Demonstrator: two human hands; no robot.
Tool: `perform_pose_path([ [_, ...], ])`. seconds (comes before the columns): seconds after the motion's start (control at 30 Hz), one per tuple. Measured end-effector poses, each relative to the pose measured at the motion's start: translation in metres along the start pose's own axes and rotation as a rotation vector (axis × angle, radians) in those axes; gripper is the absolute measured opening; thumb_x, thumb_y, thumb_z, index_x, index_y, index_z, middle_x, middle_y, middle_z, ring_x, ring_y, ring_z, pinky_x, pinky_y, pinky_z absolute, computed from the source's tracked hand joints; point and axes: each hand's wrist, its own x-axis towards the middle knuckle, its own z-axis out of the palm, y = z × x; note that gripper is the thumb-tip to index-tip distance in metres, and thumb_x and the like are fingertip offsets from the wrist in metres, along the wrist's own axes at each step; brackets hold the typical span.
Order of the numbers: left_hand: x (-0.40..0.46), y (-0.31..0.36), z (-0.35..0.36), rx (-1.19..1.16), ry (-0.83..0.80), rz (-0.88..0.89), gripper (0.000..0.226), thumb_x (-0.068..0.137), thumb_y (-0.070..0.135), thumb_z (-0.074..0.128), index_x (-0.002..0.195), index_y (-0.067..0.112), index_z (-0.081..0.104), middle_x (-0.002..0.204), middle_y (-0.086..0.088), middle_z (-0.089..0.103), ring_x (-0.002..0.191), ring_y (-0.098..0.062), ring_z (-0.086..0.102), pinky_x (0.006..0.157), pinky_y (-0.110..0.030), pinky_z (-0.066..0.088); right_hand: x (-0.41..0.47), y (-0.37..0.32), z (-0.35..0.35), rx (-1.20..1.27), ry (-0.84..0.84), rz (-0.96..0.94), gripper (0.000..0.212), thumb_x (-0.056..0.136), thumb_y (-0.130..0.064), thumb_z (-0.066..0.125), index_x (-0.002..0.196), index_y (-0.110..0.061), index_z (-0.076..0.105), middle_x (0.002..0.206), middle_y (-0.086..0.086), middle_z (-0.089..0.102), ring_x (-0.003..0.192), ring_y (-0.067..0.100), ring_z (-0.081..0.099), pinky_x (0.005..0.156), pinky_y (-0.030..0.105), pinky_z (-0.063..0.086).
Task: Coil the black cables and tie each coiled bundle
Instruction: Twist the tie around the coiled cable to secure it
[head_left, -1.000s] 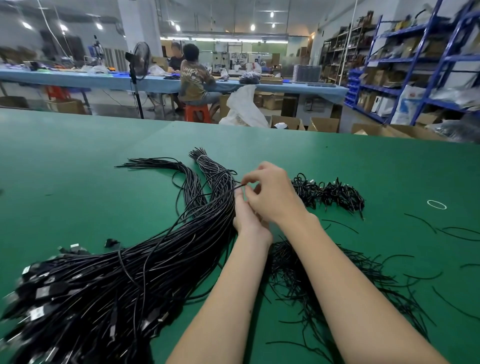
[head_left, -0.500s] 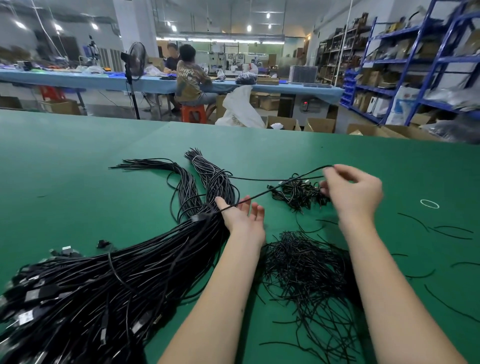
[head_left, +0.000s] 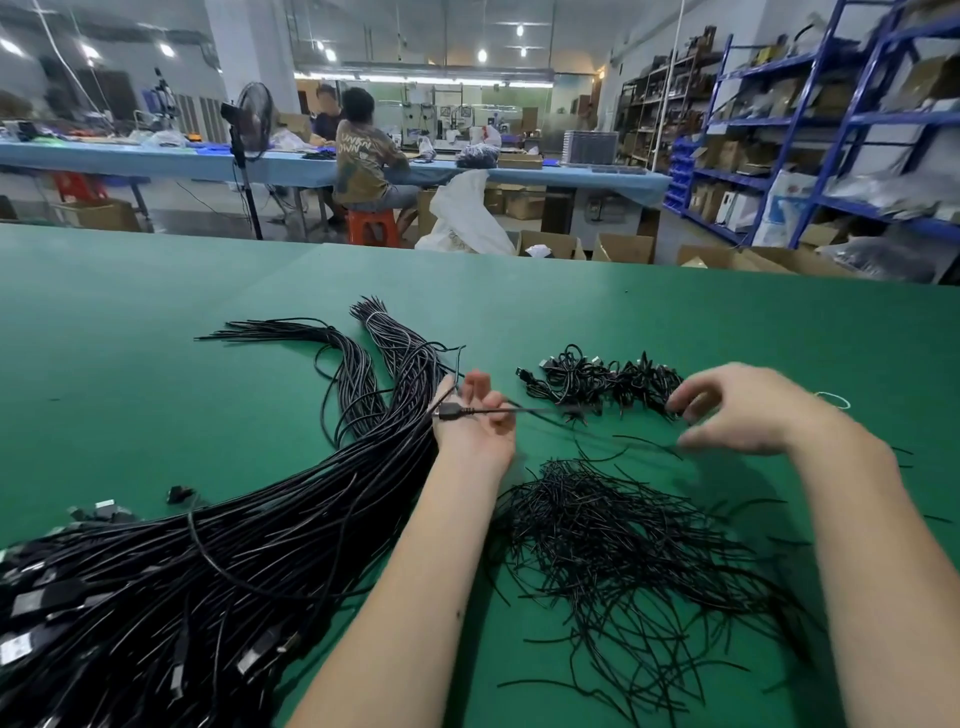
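Cables (head_left: 218, 587) lie in a thick black heap on the green surface (head_left: 130, 364), fanning away to the left of the left hand (head_left: 475, 421). That hand pinches one cable (head_left: 519, 411) near its USB plug (head_left: 448, 413), the strand running right toward the right hand (head_left: 748, 410), whose fingers are loosely curled and seem to hold nothing. Beyond the left hand sit finished bundles (head_left: 602, 382); nearer lies a pile of thin ties (head_left: 623, 545). Each cable looks light, limp and springy, so gripping just behind the plug seems best.

One legible marking: the back of the shirt (head_left: 363, 156) on the seated person in the background reads "UNKN OWN" across two lines. Nothing else readable.
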Motion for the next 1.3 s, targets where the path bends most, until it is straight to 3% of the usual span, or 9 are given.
perform_pose_path([
  [0.13, 0.003, 0.003, 0.004, -0.036, -0.022, 0.037, 0.029, 0.105, 0.023, 0.038, 0.078, 0.020, 0.045, 0.049, 0.008, 0.058, 0.028, -0.005, 0.035, 0.029, -0.013, 0.024, -0.018, -0.022, 0.001, -0.240, -0.283, -0.061, 0.095, 0.070, -0.051, 0.088, 0.151, -0.040, 0.041, 0.157, -0.007, 0.043, 0.140, 0.019, 0.047, 0.116, 0.039, 0.038],
  [0.23, 0.008, 0.004, 0.002, -0.067, -0.023, 0.063, 0.034, 0.108, 0.027, 0.032, 0.077, 0.019, 0.045, 0.047, 0.008, 0.057, 0.028, -0.005, 0.034, 0.029, -0.013, 0.023, -0.023, -0.054, 0.023, -0.007, -0.316, -0.368, 0.070, 0.076, -0.051, 0.084, 0.139, -0.042, 0.055, 0.145, -0.015, 0.057, 0.128, 0.003, 0.056, 0.116, 0.033, 0.040],
  [0.37, 0.009, 0.004, -0.001, -0.064, -0.060, 0.117, 0.037, 0.108, 0.036, 0.034, 0.076, 0.022, 0.046, 0.047, 0.010, 0.058, 0.030, -0.007, 0.036, 0.032, -0.012, 0.026, -0.018, -0.076, 0.060, 0.343, -0.307, -0.521, 0.006, 0.094, -0.027, 0.072, 0.098, -0.023, 0.074, 0.087, -0.004, 0.079, 0.067, 0.007, 0.069, 0.073, 0.026, 0.055],
  [0.73, -0.001, -0.004, 0.005, 0.122, 0.024, 0.255, 0.039, 0.100, 0.006, 0.040, 0.125, 0.024, 0.063, 0.092, -0.001, 0.061, 0.066, -0.014, 0.049, 0.052, -0.022, 0.042, -0.005, -0.034, 0.047, 0.955, 0.092, -0.357, 0.009, 0.092, -0.032, 0.072, 0.092, -0.030, 0.081, 0.072, -0.006, 0.069, 0.049, 0.009, 0.042, 0.059, 0.027, 0.048],
  [0.83, -0.011, -0.016, 0.010, 0.415, -0.147, 0.110, 0.026, 0.102, 0.029, 0.050, 0.117, 0.014, 0.065, 0.102, -0.004, 0.066, 0.085, -0.018, 0.061, 0.073, -0.027, 0.049, -0.004, -0.036, 0.057, 1.005, 0.240, -0.295, 0.011, 0.094, -0.029, 0.071, 0.087, -0.026, 0.080, 0.067, -0.007, 0.069, 0.046, 0.006, 0.043, 0.054, 0.024, 0.048],
  [0.93, -0.018, -0.028, 0.016, 0.737, -0.363, 0.013, 0.055, 0.101, 0.053, 0.043, 0.124, 0.007, 0.063, 0.114, -0.004, 0.071, 0.104, -0.016, 0.066, 0.087, -0.028, 0.051, -0.003, -0.036, 0.066, 0.886, 0.382, -0.307, 0.010, 0.095, -0.026, 0.070, 0.088, -0.022, 0.077, 0.063, -0.003, 0.071, 0.044, 0.003, 0.047, 0.058, 0.026, 0.044],
  [1.07, -0.019, -0.045, 0.019, 0.924, -0.474, -0.023, 0.052, 0.108, 0.045, 0.025, 0.126, 0.011, 0.061, 0.123, 0.000, 0.069, 0.097, -0.012, 0.070, 0.064, -0.020, 0.052, -0.010, -0.029, 0.065, 0.839, 0.081, -0.416, 0.008, 0.096, -0.028, 0.070, 0.095, -0.025, 0.077, 0.070, 0.005, 0.074, 0.045, 0.011, 0.049, 0.049, 0.019, 0.043],
  [1.17, -0.016, -0.045, 0.016, 0.827, -0.459, -0.011, 0.059, 0.109, 0.043, 0.018, 0.122, 0.008, 0.063, 0.126, -0.010, 0.069, 0.118, -0.018, 0.065, 0.094, -0.028, 0.053, -0.015, -0.018, 0.063, 0.906, -0.093, -0.419, 0.012, 0.099, -0.027, 0.066, 0.101, -0.023, 0.077, 0.074, 0.007, 0.075, 0.048, 0.013, 0.054, 0.051, 0.017, 0.046],
  [1.3, -0.015, -0.045, 0.016, 0.703, -0.504, -0.010, 0.068, 0.108, 0.048, 0.016, 0.120, 0.002, 0.065, 0.124, -0.018, 0.069, 0.119, -0.025, 0.065, 0.097, -0.030, 0.053, -0.016, -0.002, 0.064, 0.886, -0.271, -0.350, 0.020, 0.092, -0.036, 0.070, 0.097, -0.019, 0.080, 0.075, 0.009, 0.073, 0.051, 0.014, 0.057, 0.053, 0.022, 0.049],
])
